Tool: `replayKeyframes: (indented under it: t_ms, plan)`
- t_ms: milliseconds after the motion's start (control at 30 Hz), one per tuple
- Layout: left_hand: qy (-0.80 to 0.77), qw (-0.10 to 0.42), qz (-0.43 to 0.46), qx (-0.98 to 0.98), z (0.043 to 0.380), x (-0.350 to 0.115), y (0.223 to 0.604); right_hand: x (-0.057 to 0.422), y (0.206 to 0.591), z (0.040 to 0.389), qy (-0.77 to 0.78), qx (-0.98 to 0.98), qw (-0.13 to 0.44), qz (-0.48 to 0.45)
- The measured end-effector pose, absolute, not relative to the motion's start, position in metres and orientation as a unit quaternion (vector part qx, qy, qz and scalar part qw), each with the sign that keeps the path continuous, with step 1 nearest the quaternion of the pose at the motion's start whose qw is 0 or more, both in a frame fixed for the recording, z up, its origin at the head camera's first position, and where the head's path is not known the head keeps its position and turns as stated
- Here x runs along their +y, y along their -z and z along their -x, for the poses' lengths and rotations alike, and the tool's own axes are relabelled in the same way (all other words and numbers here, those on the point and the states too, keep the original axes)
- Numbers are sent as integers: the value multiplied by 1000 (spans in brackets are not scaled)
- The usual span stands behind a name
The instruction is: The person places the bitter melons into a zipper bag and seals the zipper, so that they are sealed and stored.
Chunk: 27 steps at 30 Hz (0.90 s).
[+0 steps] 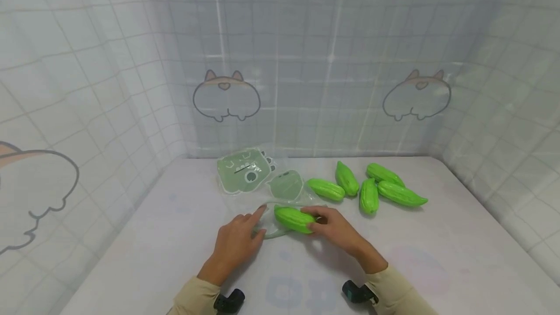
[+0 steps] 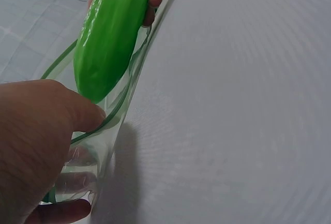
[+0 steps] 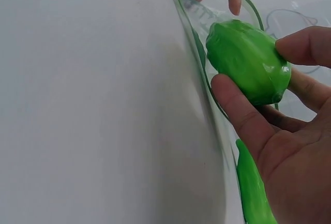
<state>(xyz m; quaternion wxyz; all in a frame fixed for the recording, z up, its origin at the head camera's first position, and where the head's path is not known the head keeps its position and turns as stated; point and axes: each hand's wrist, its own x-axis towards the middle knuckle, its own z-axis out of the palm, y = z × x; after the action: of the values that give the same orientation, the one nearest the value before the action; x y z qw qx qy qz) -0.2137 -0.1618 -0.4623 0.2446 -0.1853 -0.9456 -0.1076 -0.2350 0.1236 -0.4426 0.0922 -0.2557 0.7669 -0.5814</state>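
My right hand grips a bright green ridged gourd by its right end, thumb and fingers spread round it in the right wrist view. The gourd lies over the open mouth of a clear plastic bag with a green rim. My left hand holds this bag at its left side, index finger and thumb apart at the rim. In the left wrist view the left thumb crosses the green rim, and other fingers show through the plastic. The gourd's tip points toward the left hand.
Several more green gourds lie at the back right of the white table. Behind the bag are a green cartoon-printed bag and a smaller green-printed piece. White tile-patterned sheets enclose the back and sides.
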Motion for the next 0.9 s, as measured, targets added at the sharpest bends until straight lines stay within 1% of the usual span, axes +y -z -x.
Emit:
replayKeyframes:
  t_ms: [100, 267, 567, 700, 900]
  plan:
    - [105, 247, 189, -945, 214, -162, 463, 122, 442, 235, 567, 777, 88, 259]
    - [100, 261, 194, -940, 216, -161, 461, 118, 440, 237, 528, 807, 57, 258]
    - [109, 255, 193, -941, 213, -163, 462, 108, 442, 231, 473, 839, 46, 264]
    - [115, 260, 196, -939, 213, -162, 461, 106, 442, 229, 475, 838, 51, 265]
    - [122, 261, 198, -937, 213, -162, 460, 102, 440, 228, 478, 833, 41, 276]
